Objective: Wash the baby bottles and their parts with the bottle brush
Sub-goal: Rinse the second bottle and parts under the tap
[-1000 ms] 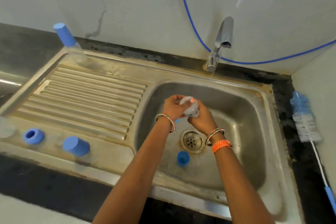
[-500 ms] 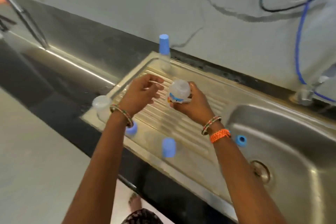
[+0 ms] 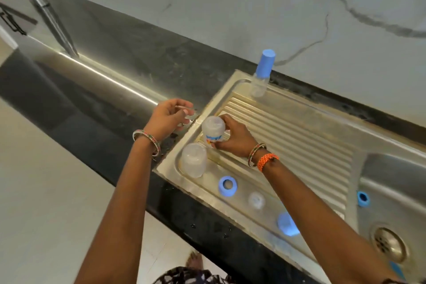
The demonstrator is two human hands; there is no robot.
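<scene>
Fingers of the right hand (image 3: 232, 139) curl round a small clear baby bottle (image 3: 213, 129), held mouth-down at the near-left end of the drainboard (image 3: 299, 136), its printed band toward the base of the fingers; whether its rim already touches the steel I cannot tell. The left hand (image 3: 169, 117) hangs beside it over the dark countertop (image 3: 138, 76), fingers loosely bent and holding nothing. Just beside the held bottle a second clear bottle (image 3: 193, 160) stands inverted in the drainboard's corner — both look empty, though any remaining drops are too fine to see. Along the front edge lie a blue screw ring (image 3: 227, 186), a clear teat (image 3: 256, 200) and a blue cap (image 3: 287, 224), each apart from the others. At the back corner a taller bottle with a blue cap (image 3: 261, 76) stands upright and assembled; its clear body seems empty. Another blue ring (image 3: 363, 199) sits at the sink basin (image 3: 396, 180) wall, near the drain (image 3: 389, 245). My reading is that the wash is well under way — two bottles appear rinsed and set to drain, with loose parts laid out alongside — while the ring in the basin and perhaps the assembled tall bottle remain to be done. No bottle brush is in view.
</scene>
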